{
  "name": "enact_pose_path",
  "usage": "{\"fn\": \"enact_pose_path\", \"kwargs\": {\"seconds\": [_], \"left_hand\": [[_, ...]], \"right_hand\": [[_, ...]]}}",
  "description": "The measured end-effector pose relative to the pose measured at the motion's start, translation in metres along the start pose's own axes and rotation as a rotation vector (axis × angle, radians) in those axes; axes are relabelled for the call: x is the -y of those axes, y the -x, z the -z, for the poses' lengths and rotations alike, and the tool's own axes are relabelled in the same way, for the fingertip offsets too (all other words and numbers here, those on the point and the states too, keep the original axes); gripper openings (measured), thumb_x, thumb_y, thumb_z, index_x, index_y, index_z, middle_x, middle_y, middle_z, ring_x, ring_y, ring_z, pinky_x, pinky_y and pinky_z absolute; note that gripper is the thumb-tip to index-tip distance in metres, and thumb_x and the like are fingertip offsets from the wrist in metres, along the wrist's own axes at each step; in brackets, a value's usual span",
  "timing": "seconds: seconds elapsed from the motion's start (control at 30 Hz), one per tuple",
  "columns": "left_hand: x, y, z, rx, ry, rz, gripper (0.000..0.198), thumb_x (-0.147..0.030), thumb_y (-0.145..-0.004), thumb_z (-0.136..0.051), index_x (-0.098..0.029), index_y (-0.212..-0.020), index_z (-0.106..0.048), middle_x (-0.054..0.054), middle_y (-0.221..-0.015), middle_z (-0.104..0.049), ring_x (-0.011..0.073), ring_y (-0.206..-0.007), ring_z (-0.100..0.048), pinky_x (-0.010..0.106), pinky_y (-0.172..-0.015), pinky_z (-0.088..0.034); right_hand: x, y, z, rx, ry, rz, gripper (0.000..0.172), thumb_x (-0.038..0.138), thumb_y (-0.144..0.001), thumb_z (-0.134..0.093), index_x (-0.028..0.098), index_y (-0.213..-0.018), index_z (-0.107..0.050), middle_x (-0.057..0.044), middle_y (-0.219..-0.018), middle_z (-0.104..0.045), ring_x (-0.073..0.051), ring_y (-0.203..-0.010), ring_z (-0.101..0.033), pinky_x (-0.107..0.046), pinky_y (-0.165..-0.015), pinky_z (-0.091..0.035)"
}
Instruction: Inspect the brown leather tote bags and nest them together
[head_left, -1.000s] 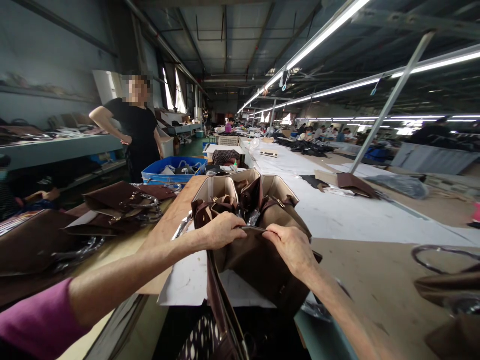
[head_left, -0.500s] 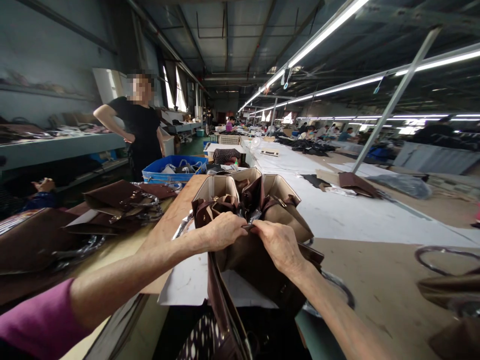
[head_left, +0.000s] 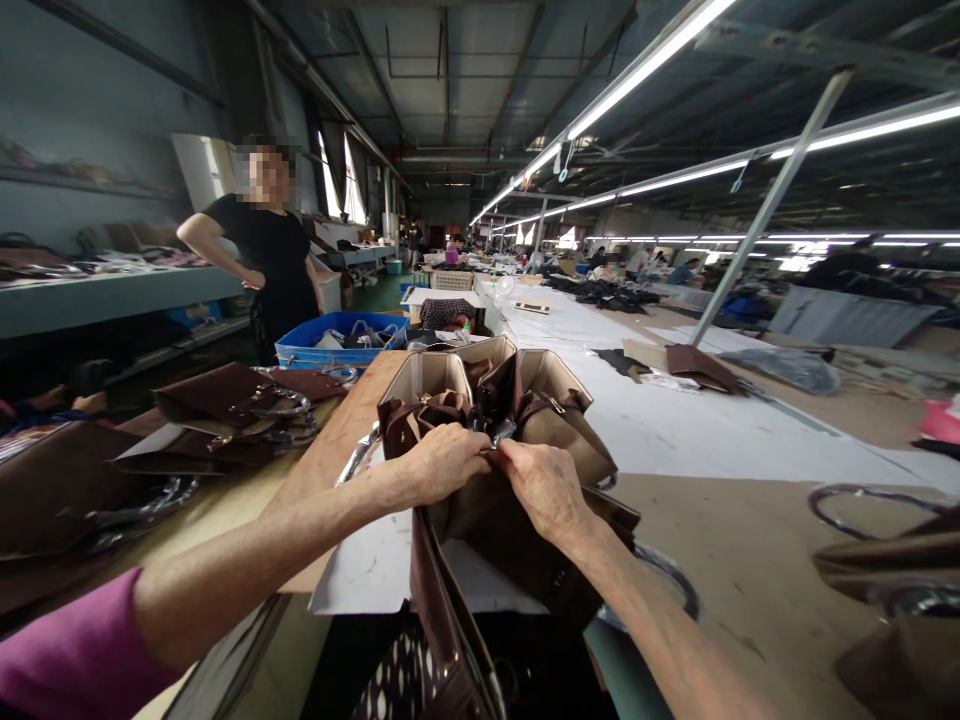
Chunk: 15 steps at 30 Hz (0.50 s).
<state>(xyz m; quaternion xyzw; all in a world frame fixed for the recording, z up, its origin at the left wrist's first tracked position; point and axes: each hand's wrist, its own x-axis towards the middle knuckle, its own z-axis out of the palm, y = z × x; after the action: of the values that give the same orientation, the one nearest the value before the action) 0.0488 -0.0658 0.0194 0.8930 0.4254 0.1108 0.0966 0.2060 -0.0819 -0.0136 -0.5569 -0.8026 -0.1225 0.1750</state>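
Observation:
A brown handbag (head_left: 517,525) with a tan lining stands wide open at the table's near edge. My left hand (head_left: 448,462) and my right hand (head_left: 541,488) meet over its middle, both with fingers pinched on a dark strip of the bag. The fingertips are almost touching, and they hide most of that strip. Behind them rise the bag's open compartments and a clear-wrapped piece (head_left: 504,430). A long brown flap or strap (head_left: 442,610) hangs down toward my lap.
More brown bags (head_left: 225,400) with wrapped handles lie at the left, others (head_left: 900,550) at the right. A blue bin (head_left: 337,340) stands beyond, near a standing person in black. White paper (head_left: 637,410) covers the long table. A slanted metal post rises at the right.
The view has shifted slightly, so the surroundings sit a little further left. My hands stay pinched at the same part of the bag, with the fingertips slightly closer together.

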Motion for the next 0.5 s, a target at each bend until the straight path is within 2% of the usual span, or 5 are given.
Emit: {"fn": "enact_pose_path", "kwargs": {"seconds": [0.17,0.4,0.5], "left_hand": [[0.001,0.0,0.0,-0.012,0.048,0.033,0.019,-0.022,-0.079,-0.046,-0.018,-0.076,-0.063,0.002,-0.066,-0.062,0.0142,-0.066,-0.056,0.021,-0.061,-0.037],[0.003,-0.002,0.0,-0.024,0.027,-0.017,0.021,-0.022,-0.077,-0.045,-0.017,-0.062,-0.059,-0.001,-0.055,-0.053,0.0108,-0.056,-0.048,0.02,-0.054,-0.032],[0.002,-0.001,0.0,-0.027,0.052,-0.01,0.022,-0.023,-0.077,-0.044,-0.017,-0.061,-0.059,-0.002,-0.054,-0.051,0.0102,-0.055,-0.047,0.019,-0.054,-0.031]], "right_hand": [[-0.009,0.011,0.008,0.027,0.044,-0.033,0.021,0.032,-0.087,-0.041,0.023,-0.076,-0.057,-0.001,-0.071,-0.068,-0.014,-0.066,-0.061,-0.026,-0.052,-0.024],[-0.06,0.059,0.026,0.053,0.037,-0.194,0.031,0.038,-0.086,-0.037,0.022,-0.064,-0.051,0.003,-0.061,-0.06,-0.012,-0.055,-0.051,-0.024,-0.05,-0.023],[-0.07,0.076,0.028,0.037,-0.017,-0.26,0.035,0.041,-0.087,-0.033,0.023,-0.062,-0.05,0.004,-0.052,-0.052,-0.011,-0.049,-0.044,-0.024,-0.049,-0.024]]}}
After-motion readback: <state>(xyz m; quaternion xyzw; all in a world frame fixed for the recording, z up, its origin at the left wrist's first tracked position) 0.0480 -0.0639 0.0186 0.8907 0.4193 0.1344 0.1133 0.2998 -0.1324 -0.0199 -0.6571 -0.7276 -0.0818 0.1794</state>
